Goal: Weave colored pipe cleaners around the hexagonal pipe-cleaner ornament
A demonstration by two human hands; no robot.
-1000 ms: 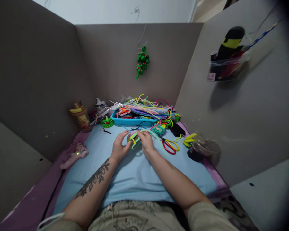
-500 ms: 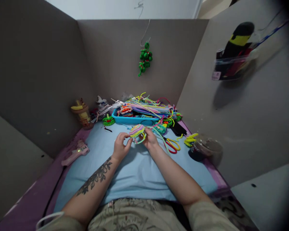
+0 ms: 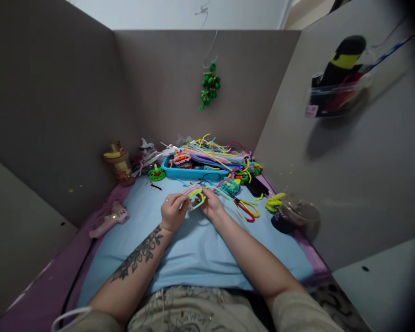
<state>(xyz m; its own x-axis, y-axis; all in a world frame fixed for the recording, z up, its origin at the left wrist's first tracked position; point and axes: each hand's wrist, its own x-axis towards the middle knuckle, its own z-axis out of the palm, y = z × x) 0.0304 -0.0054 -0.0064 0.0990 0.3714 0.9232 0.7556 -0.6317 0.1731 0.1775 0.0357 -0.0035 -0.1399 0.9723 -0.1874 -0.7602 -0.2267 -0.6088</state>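
Observation:
Between my hands, above the blue cloth (image 3: 190,249), is a small striped pipe-cleaner piece (image 3: 196,198) in pink, yellow and pale green, with an open loop facing me. My left hand (image 3: 174,211) pinches its left side, fingers curled. My right hand (image 3: 212,203) grips its right edge between thumb and fingers. A pale green pipe cleaner (image 3: 240,213) trails to the right past my right hand. Close by on that side lie scissors (image 3: 251,210) with red and yellow handles. The fingertips and the back of the piece are partly hidden.
A blue tray (image 3: 193,174) heaped with pipe cleaners stands at the back. A pink glue gun (image 3: 112,219) lies left, a dark phone (image 3: 256,187) right. A clear cup (image 3: 285,214) sits at the right edge. Grey panels (image 3: 180,87) enclose three sides.
The striped piece has tilted in my hands: its rounded striped top shows less and its open loop faces me more. Both hands have dropped slightly.

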